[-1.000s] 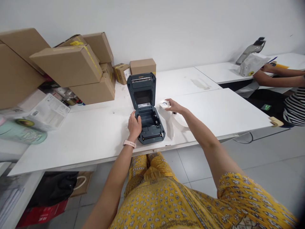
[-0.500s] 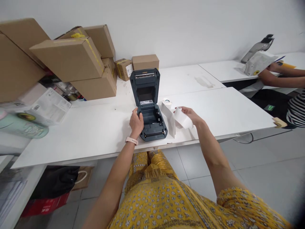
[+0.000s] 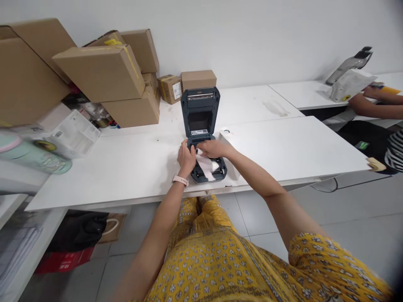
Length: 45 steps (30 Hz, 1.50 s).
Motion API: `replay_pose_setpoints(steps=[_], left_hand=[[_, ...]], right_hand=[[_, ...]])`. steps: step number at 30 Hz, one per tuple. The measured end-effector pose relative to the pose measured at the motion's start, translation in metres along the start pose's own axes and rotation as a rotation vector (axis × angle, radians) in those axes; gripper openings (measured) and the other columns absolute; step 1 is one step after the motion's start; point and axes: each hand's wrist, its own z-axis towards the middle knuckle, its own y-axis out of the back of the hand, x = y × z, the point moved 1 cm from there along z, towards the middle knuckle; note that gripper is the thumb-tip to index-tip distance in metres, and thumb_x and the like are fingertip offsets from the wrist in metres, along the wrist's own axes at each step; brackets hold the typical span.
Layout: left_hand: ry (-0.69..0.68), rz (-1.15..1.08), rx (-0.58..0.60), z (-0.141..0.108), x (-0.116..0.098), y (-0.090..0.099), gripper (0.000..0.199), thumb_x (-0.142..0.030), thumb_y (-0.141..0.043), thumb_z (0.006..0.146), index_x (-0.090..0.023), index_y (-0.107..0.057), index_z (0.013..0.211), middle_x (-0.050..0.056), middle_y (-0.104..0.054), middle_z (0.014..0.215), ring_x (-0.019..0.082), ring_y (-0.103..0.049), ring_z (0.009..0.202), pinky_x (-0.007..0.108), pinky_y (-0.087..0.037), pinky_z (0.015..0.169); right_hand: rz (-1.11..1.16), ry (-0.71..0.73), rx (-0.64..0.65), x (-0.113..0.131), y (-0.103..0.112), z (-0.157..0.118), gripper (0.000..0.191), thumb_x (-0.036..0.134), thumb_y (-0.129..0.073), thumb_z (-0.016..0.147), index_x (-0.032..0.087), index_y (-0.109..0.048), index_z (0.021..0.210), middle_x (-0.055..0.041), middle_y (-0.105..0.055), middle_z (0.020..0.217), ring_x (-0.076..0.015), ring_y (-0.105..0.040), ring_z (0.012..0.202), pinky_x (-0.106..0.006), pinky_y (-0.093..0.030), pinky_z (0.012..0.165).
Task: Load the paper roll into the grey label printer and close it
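Our right hand (image 3: 211,147) reaches in over the open printer (image 3: 210,113), palm down, its fingers bent around a white paper roll (image 3: 199,152) in the printer's bay. Our left hand (image 3: 187,158), with a pink wristband (image 3: 180,180) below it, lies at the printer's left edge, fingers curled and thumb toward the roll; we cannot tell how firmly it presses. The roll looks smooth and plain white, with a dark opening at the end we can see, though our right fingers hide part of it. From it a loose white strip runs down over the bay to the printer's front, with a curled fold beside it. The printer is dark blue-grey with clipped corners; its lid stands raised at the back, showing a shiny bar near the top, a dark recessed panel and a white label close to the hinge. Just right of the printer, we have a second roll (image 3: 226,133) on the white table (image 3: 141,167), partly behind our right wrist. Behind the printer sit two small cardboard boxes (image 3: 199,79); to its left and back rises a stack of larger cartons (image 3: 100,73). Well off to its right, another person's arms (image 3: 374,107) rest near a clear bottle (image 3: 348,67).
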Motion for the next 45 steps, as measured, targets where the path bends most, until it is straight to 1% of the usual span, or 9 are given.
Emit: replay_pose_setpoints(steps=[3,10,14,18,22,26,33,39,45], left_hand=[[-0.005,-0.019,-0.002,0.001,0.0,-0.001,0.041,-0.029,-0.048,0.101,-0.02,-0.052,0.141,0.017,-0.068,0.142,0.032,-0.062,0.135,0.049,-0.049,0.112],[0.017,-0.025,0.012,0.0,0.002,-0.001,0.043,-0.03,-0.048,0.102,-0.018,-0.051,0.143,0.018,-0.067,0.141,0.032,-0.062,0.135,0.048,-0.049,0.112],[0.028,-0.017,0.015,-0.001,0.002,-0.001,0.044,-0.032,-0.047,0.103,-0.017,-0.051,0.144,0.018,-0.067,0.141,0.031,-0.063,0.134,0.047,-0.05,0.111],[0.013,-0.008,0.005,-0.001,0.002,-0.001,0.043,-0.033,-0.048,0.103,-0.018,-0.051,0.144,0.017,-0.068,0.14,0.03,-0.063,0.133,0.045,-0.05,0.111],[0.017,0.018,0.005,0.0,0.002,-0.001,0.043,-0.033,-0.047,0.104,-0.018,-0.052,0.144,0.018,-0.068,0.138,0.031,-0.062,0.134,0.046,-0.051,0.11],[0.01,0.047,0.019,0.001,0.0,-0.001,0.044,-0.033,-0.046,0.104,-0.016,-0.051,0.144,0.018,-0.068,0.137,0.033,-0.061,0.135,0.046,-0.05,0.11],[0.016,0.066,0.015,0.001,-0.001,-0.002,0.042,-0.032,-0.046,0.104,-0.018,-0.052,0.143,0.017,-0.068,0.137,0.032,-0.06,0.135,0.046,-0.049,0.111],[0.013,0.077,0.022,0.001,-0.004,-0.001,0.043,-0.033,-0.047,0.104,-0.016,-0.052,0.143,0.018,-0.067,0.139,0.032,-0.06,0.135,0.045,-0.048,0.112],[0.023,0.072,0.043,0.0,-0.005,-0.001,0.045,-0.035,-0.047,0.104,-0.017,-0.052,0.144,0.019,-0.064,0.143,0.032,-0.059,0.138,0.046,-0.048,0.114]], right_hand=[[-0.036,-0.001,0.07,0.004,-0.01,0.01,0.033,0.019,-0.066,0.095,0.017,-0.071,0.128,-0.0174,-0.079,0.124,-0.0355,-0.076,0.113,-0.039,-0.056,0.09],[-0.007,0.003,0.015,0.004,-0.016,0.008,0.036,0.025,-0.072,0.095,0.016,-0.072,0.13,-0.0195,-0.079,0.124,-0.0369,-0.075,0.116,-0.043,-0.054,0.096],[0.039,-0.04,-0.093,0.01,-0.026,-0.011,0.032,0.028,-0.056,0.106,0.016,-0.069,0.133,-0.0179,-0.076,0.132,-0.0322,-0.072,0.122,-0.036,-0.053,0.094],[0.102,-0.103,-0.195,0.023,-0.046,-0.038,0.038,0.027,-0.038,0.113,0.016,-0.075,0.117,-0.0139,-0.08,0.119,-0.0253,-0.073,0.116,-0.03,-0.051,0.089],[0.168,-0.136,-0.334,0.036,-0.06,-0.051,0.034,0.027,-0.043,0.112,0.019,-0.076,0.119,-0.0112,-0.081,0.113,-0.0241,-0.073,0.11,-0.03,-0.051,0.089],[0.146,-0.135,-0.408,0.044,-0.066,-0.052,0.035,0.026,-0.044,0.112,0.019,-0.077,0.119,-0.0115,-0.082,0.111,-0.025,-0.074,0.106,-0.032,-0.054,0.089],[0.128,-0.073,-0.578,0.054,-0.084,-0.058,0.035,0.019,-0.046,0.109,0.012,-0.073,0.131,-0.0145,-0.074,0.139,-0.0305,-0.071,0.125,-0.045,-0.056,0.106],[0.164,-0.025,-0.776,0.053,-0.098,-0.066,0.031,0.027,-0.051,0.109,0.016,-0.079,0.12,-0.0124,-0.077,0.133,-0.0295,-0.072,0.121,-0.049,-0.057,0.107],[0.13,-0.001,-0.902,0.054,-0.108,-0.072,0.029,0.025,-0.052,0.109,0.018,-0.079,0.119,-0.0085,-0.078,0.132,-0.0264,-0.073,0.124,-0.047,-0.054,0.112]])
